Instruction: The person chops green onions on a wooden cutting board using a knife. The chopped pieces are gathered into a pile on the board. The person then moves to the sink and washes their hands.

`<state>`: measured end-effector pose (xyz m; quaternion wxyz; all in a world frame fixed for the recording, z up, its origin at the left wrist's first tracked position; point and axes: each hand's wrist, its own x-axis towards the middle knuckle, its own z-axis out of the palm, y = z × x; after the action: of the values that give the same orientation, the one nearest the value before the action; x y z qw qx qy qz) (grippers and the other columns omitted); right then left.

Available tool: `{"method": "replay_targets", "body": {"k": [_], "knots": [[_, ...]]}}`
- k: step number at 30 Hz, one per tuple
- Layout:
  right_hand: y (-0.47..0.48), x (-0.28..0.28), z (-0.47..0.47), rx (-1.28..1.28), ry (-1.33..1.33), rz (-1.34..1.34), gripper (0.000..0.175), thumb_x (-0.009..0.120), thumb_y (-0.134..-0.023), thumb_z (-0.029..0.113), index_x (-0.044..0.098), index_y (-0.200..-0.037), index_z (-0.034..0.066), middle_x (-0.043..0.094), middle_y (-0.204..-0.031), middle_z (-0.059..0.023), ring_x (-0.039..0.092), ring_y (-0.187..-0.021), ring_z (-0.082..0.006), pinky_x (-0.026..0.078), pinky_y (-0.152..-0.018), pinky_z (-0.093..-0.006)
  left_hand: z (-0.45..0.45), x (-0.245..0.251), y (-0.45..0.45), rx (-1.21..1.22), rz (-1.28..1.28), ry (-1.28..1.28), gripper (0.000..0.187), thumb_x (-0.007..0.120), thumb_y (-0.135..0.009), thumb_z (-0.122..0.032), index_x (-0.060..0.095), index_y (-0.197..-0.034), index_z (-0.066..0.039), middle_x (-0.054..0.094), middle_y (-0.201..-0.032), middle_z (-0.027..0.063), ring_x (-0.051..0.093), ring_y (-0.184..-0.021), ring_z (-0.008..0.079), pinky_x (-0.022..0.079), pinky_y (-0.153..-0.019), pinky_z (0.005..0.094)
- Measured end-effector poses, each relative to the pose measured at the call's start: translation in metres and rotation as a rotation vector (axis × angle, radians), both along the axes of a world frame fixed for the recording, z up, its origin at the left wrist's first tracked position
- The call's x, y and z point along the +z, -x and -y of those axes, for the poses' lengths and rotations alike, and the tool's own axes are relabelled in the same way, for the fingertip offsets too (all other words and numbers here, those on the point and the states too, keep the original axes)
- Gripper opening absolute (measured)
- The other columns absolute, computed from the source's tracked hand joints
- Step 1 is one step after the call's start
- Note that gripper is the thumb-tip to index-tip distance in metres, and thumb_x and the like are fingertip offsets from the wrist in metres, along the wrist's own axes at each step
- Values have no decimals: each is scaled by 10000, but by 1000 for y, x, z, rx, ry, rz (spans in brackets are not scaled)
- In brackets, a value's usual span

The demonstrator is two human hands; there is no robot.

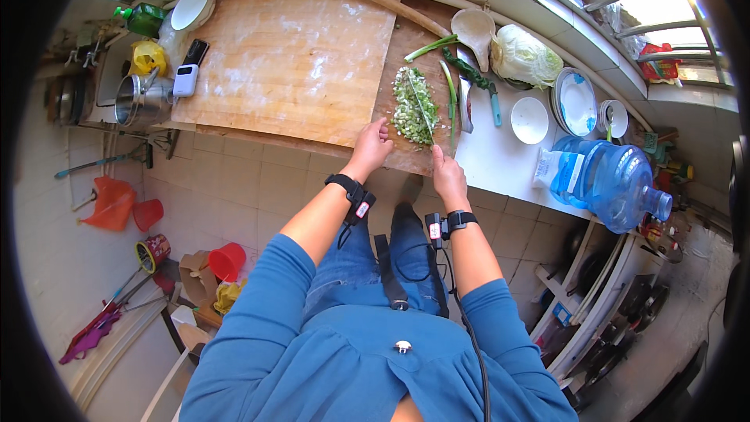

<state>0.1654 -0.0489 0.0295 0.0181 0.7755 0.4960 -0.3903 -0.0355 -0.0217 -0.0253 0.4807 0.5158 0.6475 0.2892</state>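
My right hand (449,177) grips a kitchen knife (423,106); its handle is mostly hidden in my fingers. The blade, seen nearly edge-on, lies across a pile of chopped scallions (403,106) on a brown wooden cutting board (384,106). My left hand (371,146) is by the board's front edge, left of the pile, fingers loosely bent and apart with nothing visible in them. Uncut scallion stalks (451,91) lie right of the pile, and another green stalk (430,48) is behind it. A second metal blade (465,106) rests along the board's right side.
A large floured wooden board (281,70) spans the left. Behind are a rolling pin (398,9), a ladle (473,32) and a napa cabbage (524,55). On the right stand a white bowl (529,121), stacked plates (576,102) and a blue water jug (609,181). A teal-handled utensil (495,108) lies nearer.
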Motion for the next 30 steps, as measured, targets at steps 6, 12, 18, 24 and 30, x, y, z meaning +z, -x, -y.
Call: {"method": "replay_targets", "body": {"k": [6,12,18,24,30], "knots": [[-10,3,-7,-28,26,-131,779,229,-932,648,671,-961,7,630,-1017,-282,567,-1013,-465,439,-889,-503,-1,-1,1,9,12,53,592,660,-718,-35,498,-1284,36,597,-1026,136,601,-888,216,512,-808,321],[-15,9,-3,11,1,-48,787,225,-932,649,676,-954,4,627,-1021,-284,558,-1026,-465,433,-891,-503,-1,-3,3,-30,4,58,586,632,-765,-5,452,-1320,45,584,-1054,111,594,-935,179,510,-825,293],[-7,2,1,-36,18,-54,791,229,-928,655,674,-941,1,625,-1009,-293,557,-1026,-467,434,-883,-505,-4,-1,1,-46,-28,79,589,620,-771,-2,440,-1329,48,584,-1071,118,594,-939,184,510,-826,293],[2,18,6,-9,-76,-128,751,266,-946,614,666,-827,-11,629,-928,-297,573,-962,-473,437,-851,-502,-5,2,1,-44,3,105,592,616,-776,-2,427,-1334,60,581,-1065,116,592,-945,184,513,-826,298],[18,-5,11,-25,-54,-5,759,258,-939,628,674,-860,-1,630,-932,-294,570,-952,-482,434,-851,-509,-3,-3,2,14,73,79,623,680,-715,-24,478,-1299,54,618,-1054,145,622,-911,217,519,-821,318]]}}
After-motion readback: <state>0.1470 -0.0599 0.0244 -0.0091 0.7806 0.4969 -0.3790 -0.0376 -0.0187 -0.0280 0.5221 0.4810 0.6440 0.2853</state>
